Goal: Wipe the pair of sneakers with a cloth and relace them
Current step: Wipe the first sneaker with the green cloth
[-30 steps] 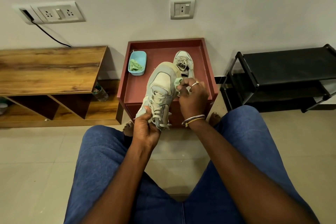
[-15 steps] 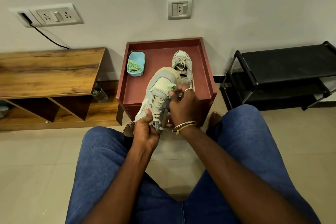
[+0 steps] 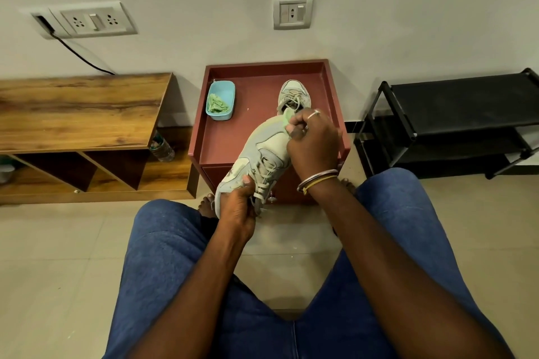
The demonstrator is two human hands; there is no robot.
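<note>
Two hands: both busy on one sneaker (image 3: 262,151), held up over the near edge of the desk (image 3: 201,122), toe pointing away toward the wall.
Left hand (image 3: 237,207): clamped round the heel end, thumb laid across the laces (image 3: 264,181), fingers tucked underneath and out of sight.
Right hand (image 3: 313,146): fingers curled tight on a pale green cloth (image 3: 287,119), pressing it to the right side of the toe; ring (image 3: 313,114) on one finger, bangles (image 3: 318,179) at the wrist.
Cloth: mostly buried in the fist, just a green corner poking out on top.
Laces: threaded through the eyelets, loose ends dangling below the left hand.
Second sneaker (image 3: 294,95): sitting on the desk, back right, loosely laced, partly hidden behind the right hand.
Tub (image 3: 230,96): blue, back left on the desk, crumpled green rag (image 3: 217,103) inside, well apart from the second sneaker.
Desk: dark red, raised rim, pushed against the wall.
Shelf (image 3: 81,111): wooden, left of the desk, a bottle (image 3: 162,148) tucked at its right end, just beside the desk.
Rack (image 3: 460,102): black, off to the right.
Wall: socket plate (image 3: 93,20) upper left with a black cable (image 3: 84,58) running down; switch plate (image 3: 292,11) above the desk.
Legs: blue jeans (image 3: 163,256), knees spread, bare toes (image 3: 207,204) showing at the desk's foot.
</note>
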